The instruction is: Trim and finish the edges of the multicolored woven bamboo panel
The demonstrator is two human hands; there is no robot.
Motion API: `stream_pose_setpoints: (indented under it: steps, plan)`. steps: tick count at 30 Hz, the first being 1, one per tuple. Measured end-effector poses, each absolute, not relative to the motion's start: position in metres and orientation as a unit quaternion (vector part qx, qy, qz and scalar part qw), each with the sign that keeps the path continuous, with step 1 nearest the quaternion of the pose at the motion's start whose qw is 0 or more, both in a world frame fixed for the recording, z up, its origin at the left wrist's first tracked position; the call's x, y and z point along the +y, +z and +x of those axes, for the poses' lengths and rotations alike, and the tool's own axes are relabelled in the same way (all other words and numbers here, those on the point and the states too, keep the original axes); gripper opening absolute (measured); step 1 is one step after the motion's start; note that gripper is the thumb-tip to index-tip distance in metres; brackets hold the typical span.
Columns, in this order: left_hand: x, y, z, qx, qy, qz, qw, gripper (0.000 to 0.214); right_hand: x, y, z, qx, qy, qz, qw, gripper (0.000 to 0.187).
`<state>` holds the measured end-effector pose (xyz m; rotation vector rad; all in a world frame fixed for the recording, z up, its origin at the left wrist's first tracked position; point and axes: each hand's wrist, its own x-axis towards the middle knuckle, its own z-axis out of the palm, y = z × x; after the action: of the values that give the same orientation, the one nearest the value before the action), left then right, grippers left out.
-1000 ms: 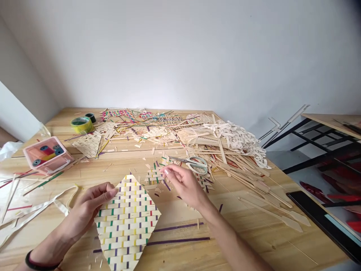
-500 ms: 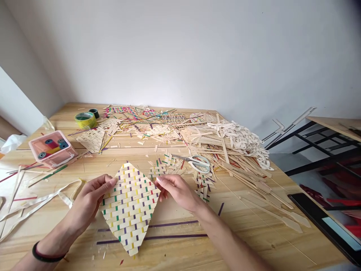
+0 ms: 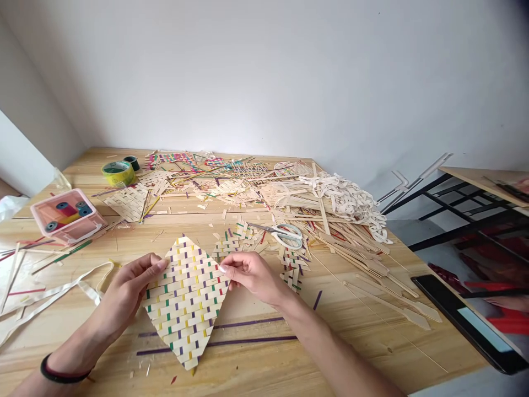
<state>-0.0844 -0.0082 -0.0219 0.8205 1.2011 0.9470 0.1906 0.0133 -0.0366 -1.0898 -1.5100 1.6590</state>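
A diamond-shaped woven bamboo-strip panel (image 3: 185,300), pale with purple, green, yellow and a few red strips, is held up over the table. My left hand (image 3: 134,281) pinches its left edge between thumb and fingers. On the right edge, my right hand (image 3: 250,275) closes thumb and fingertips around the border; some of its fingers are hidden behind the panel. Two long purple strips (image 3: 256,341) lie flat on the table beneath. Just beyond my right hand are woven offcuts (image 3: 226,245) and white-handled scissors (image 3: 288,236).
On the left stand a pink box (image 3: 68,218) with thread spools and a yellow tape roll (image 3: 119,173). Loose strips and scraps (image 3: 231,190) cover the table's back. A heap of white cord (image 3: 347,198) and flat wooden sticks (image 3: 372,264) lie right, near a black tablet (image 3: 467,325).
The whole view has shifted slightly, so things appear a little further left. My right fingers have moved slightly along the panel's edge; both hands still hold it.
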Motion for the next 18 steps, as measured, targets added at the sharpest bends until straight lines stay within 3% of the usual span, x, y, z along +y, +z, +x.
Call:
stream_pose_setpoints:
  steps: [18]
  plan:
    - [-0.006, -0.037, -0.096, 0.549, 0.411, 0.431, 0.587, 0.039, 0.015, -0.035, 0.193, -0.554, 0.635, -0.426, 0.328, 0.046]
